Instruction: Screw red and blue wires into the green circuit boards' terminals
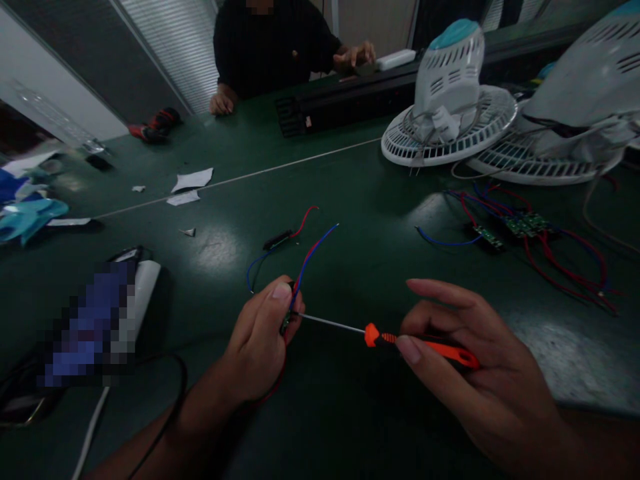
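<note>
My left hand (260, 337) is closed around a small part with red and blue wires (310, 257) running up from between the thumb and fingers; the part itself is mostly hidden. My right hand (475, 360) grips an orange-and-black screwdriver (425, 345) by its handle, index finger stretched out above it. The thin metal shaft (330, 323) points left and its tip meets the part at my left thumb. Another small black component with red and blue leads (280, 241) lies on the green table just beyond my left hand.
Two white fan assemblies (450, 113) (575, 120) lie at the back right, with circuit boards and wire bundles (520, 227) in front. A black strip (340, 103) and a seated person in black (270, 47) are opposite. Paper scraps (193, 180) and a white-black device (135, 287) sit left.
</note>
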Demonstrator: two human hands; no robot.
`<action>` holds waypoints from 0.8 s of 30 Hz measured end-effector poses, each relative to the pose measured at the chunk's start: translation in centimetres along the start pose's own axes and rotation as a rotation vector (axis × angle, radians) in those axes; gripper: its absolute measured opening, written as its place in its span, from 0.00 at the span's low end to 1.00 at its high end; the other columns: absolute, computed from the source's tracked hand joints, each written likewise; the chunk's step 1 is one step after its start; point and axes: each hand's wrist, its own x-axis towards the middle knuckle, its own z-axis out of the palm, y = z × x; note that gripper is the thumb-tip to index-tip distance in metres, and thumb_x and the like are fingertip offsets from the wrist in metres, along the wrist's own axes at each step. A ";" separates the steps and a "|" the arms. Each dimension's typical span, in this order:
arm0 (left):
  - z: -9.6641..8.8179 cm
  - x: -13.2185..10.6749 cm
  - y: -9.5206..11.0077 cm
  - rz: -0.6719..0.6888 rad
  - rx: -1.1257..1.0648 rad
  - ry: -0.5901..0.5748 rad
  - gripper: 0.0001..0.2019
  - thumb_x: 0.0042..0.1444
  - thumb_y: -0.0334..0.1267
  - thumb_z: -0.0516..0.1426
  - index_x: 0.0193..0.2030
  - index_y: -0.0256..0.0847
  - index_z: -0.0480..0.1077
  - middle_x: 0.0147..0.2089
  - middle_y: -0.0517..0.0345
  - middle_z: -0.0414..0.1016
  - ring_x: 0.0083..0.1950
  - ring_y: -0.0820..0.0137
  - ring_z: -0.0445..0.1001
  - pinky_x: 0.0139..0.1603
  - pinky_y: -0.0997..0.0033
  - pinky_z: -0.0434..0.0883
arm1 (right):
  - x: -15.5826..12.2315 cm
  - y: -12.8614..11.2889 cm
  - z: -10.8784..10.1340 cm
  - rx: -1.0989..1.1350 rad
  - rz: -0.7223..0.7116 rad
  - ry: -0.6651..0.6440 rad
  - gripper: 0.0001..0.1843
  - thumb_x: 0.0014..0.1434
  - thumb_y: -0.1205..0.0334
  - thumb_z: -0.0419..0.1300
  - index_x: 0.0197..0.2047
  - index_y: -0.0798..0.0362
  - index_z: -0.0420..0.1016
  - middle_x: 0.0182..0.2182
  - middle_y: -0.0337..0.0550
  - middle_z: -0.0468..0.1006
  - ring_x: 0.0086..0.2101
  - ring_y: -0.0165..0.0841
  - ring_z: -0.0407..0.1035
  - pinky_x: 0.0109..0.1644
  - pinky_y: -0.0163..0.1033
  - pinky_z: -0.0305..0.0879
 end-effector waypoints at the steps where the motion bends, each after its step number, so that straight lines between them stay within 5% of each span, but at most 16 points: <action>1: 0.0 0.0 0.0 0.003 0.005 -0.002 0.19 0.66 0.44 0.42 0.26 0.43 0.61 0.21 0.65 0.57 0.21 0.72 0.56 0.21 0.71 0.57 | 0.1 -0.1 0.0 -0.001 0.000 0.011 0.21 0.60 0.67 0.57 0.56 0.45 0.62 0.28 0.33 0.73 0.25 0.26 0.71 0.25 0.26 0.69; 16: 0.0 0.1 0.0 0.000 -0.003 0.011 0.18 0.65 0.44 0.42 0.26 0.43 0.62 0.22 0.64 0.58 0.21 0.72 0.57 0.21 0.71 0.58 | -0.1 0.1 0.1 -0.004 0.024 0.048 0.23 0.55 0.69 0.60 0.53 0.45 0.65 0.32 0.34 0.73 0.26 0.22 0.71 0.27 0.21 0.68; 24: -0.1 0.0 0.1 0.000 -0.010 0.000 0.19 0.66 0.44 0.43 0.26 0.43 0.62 0.22 0.65 0.58 0.21 0.72 0.56 0.21 0.71 0.58 | -0.4 0.2 -0.3 0.097 0.058 -0.088 0.21 0.62 0.63 0.58 0.58 0.43 0.63 0.32 0.36 0.75 0.27 0.26 0.72 0.25 0.27 0.69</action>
